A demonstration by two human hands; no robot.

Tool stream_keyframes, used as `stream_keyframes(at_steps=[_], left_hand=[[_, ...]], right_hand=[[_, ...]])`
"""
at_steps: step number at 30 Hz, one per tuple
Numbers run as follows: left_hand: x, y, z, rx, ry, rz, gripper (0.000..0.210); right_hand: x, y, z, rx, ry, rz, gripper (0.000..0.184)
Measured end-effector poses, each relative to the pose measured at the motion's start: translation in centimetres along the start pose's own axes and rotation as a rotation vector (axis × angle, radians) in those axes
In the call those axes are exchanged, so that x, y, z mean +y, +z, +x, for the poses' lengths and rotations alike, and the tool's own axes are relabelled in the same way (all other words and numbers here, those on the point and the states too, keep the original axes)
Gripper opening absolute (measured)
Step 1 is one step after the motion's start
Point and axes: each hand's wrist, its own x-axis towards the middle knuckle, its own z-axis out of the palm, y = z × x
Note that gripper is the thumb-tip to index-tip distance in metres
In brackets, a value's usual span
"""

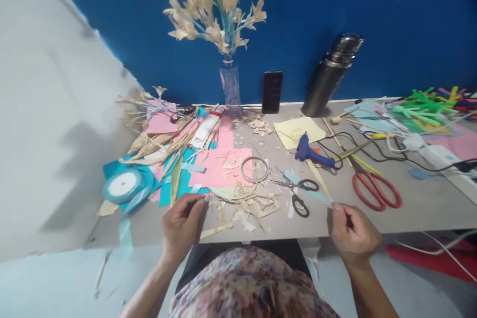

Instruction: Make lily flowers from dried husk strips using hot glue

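Note:
My right hand (356,231) is closed in a pinch at the lower end of a pale dried husk strip (319,181), which slants up toward a blue glue gun (315,153). My left hand (183,218) is also pinched closed over the table's front edge; whatever sits between its fingertips is too small to make out. Scattered between the hands are husk scraps (257,201). Black-handled scissors (298,186) lie half spread near my right hand, with a roll of tape (255,169) to their left. Beyond my left hand are pink paper (223,164) and a green husk strip (176,179).
At the back stand a vase (230,87) of husk flowers (218,5), a phone (272,92) and a leaning flask (328,79). Red-handled scissors (376,189), cables and a power strip (452,169) are on the right. A blue ribbon spool (122,184) lies left.

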Motion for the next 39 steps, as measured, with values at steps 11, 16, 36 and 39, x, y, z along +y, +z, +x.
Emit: stream_keyframes(at_steps=[11, 16, 36, 39], left_hand=[[7.6, 5.4, 4.7, -0.429, -0.094, -0.531, 0.016], [7.4, 9.1, 7.3, -0.338, 0.212, -0.388, 0.008], [3.3, 10.5, 7.9, -0.359, 0.903, 0.169, 0.013], [3.8, 10.4, 7.8, -0.327, 0.862, 0.156, 0.015]], right_hand=[[-0.3, 0.3, 0.2, 0.023, -0.014, 0.042, 0.017], [-0.3, 0.2, 0.1, 0.03, -0.041, 0.036, 0.017], [-0.5, 0.4, 0.3, 0.017, 0.004, 0.017, 0.02], [-0.5, 0.5, 0.2, 0.004, 0.02, 0.006, 0.024]])
